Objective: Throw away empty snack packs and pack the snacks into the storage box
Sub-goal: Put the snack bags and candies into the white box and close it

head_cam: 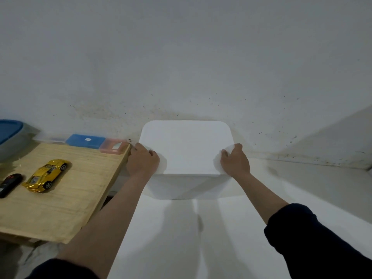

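Note:
A white storage box (186, 150) with a closed flat lid stands on a white surface against the wall, straight ahead. My left hand (143, 161) grips the lid's left edge, thumb on top and fingers curled over the side. My right hand (234, 161) grips the lid's right edge the same way. The lid hides whatever is inside the box. No snacks or snack packs are in view.
A wooden table (60, 198) stands at the left with a yellow toy car (47, 175), a black remote (10, 184), and blue (85, 140) and pink (113, 146) plastic cases along the wall. A blue-lidded container (10, 133) sits far left.

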`<state>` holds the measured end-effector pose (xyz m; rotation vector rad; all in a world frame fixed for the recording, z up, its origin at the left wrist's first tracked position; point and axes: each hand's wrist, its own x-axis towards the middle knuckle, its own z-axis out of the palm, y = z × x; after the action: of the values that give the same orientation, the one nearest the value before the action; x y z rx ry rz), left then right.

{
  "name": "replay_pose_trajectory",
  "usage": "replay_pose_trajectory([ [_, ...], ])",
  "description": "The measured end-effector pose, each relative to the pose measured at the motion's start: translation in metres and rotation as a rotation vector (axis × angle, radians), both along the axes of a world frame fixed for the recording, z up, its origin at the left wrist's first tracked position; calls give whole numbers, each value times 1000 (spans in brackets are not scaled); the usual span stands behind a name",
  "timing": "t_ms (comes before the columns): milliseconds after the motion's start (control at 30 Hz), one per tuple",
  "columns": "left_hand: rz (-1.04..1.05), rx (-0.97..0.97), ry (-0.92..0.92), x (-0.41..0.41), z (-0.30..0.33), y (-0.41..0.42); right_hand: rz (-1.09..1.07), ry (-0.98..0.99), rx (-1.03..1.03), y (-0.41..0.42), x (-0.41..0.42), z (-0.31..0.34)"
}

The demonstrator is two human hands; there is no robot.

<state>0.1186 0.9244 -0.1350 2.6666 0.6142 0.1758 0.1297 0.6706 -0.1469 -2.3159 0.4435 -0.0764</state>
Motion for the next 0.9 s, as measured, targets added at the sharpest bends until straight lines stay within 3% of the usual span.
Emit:
replay_pose_trajectory([
  [200,29,-102,-14,-1,-8,4,-22,31,-31,-1,4,-2],
  [433,-1,8,42,1,-9,1,-180,83,224,-2,7,-6],
  [633,-27,5,45,1,-11,5,-102,79,133,-4,-3,-3],
  [900,-120,94,20,7,-15,11,-194,96,103,0,-31,-11],
])
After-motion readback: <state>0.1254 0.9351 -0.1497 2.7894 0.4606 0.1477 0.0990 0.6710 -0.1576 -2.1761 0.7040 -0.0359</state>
